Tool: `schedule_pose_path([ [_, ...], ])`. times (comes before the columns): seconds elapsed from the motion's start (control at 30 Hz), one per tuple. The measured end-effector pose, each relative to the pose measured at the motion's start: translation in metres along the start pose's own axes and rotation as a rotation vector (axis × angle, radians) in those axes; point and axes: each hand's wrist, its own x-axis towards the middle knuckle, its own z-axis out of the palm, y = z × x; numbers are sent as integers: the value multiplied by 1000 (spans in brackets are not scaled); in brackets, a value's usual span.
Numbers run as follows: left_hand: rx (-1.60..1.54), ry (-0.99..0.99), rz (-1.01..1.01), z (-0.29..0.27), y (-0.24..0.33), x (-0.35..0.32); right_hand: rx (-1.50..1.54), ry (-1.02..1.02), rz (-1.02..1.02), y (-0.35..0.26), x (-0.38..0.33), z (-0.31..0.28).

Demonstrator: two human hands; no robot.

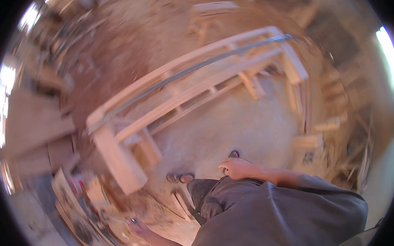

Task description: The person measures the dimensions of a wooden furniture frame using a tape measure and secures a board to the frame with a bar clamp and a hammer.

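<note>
The picture is blurred by motion. My right hand hangs in front of my grey shirt, fingers loosely curled and holding nothing. My left hand is low at the bottom edge, over a cluttered pile of wood offcuts; a small dark thing shows at its fingertips, but I cannot tell if it is gripped. A long pale wooden frame with rails and cross pieces stands ahead of me, with a dark metal strip lying along its top rail. My sandalled feet are on the floor beside the frame's near leg.
Sawdust covers the floor. Wooden boards are stacked at the left. More timber pieces and offcuts lie at the right. Bright openings show at the far left and the upper right.
</note>
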Motion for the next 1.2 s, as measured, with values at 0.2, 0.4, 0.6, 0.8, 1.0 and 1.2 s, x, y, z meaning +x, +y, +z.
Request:
schedule_pose_path([
  [0.2,-17,-589,-14,279,49,-302,366,246,58,96,-86,-75],
  [0.4,318,-1407,22,446,17,-579,735,655,49,159,-99,-175],
  [0.6,662,-2094,286,578,-34,-715,947,1150,347,319,-126,-234],
  [0.8,485,-1545,1116,814,-33,-744,1062,1134,629,481,-194,-366],
  [1.0,1072,-1386,1298,987,-37,-734,570,951,762,587,-152,-543],
  [1.2,1469,-1523,970,1010,-13,-761,297,756,727,640,-89,-674],
])
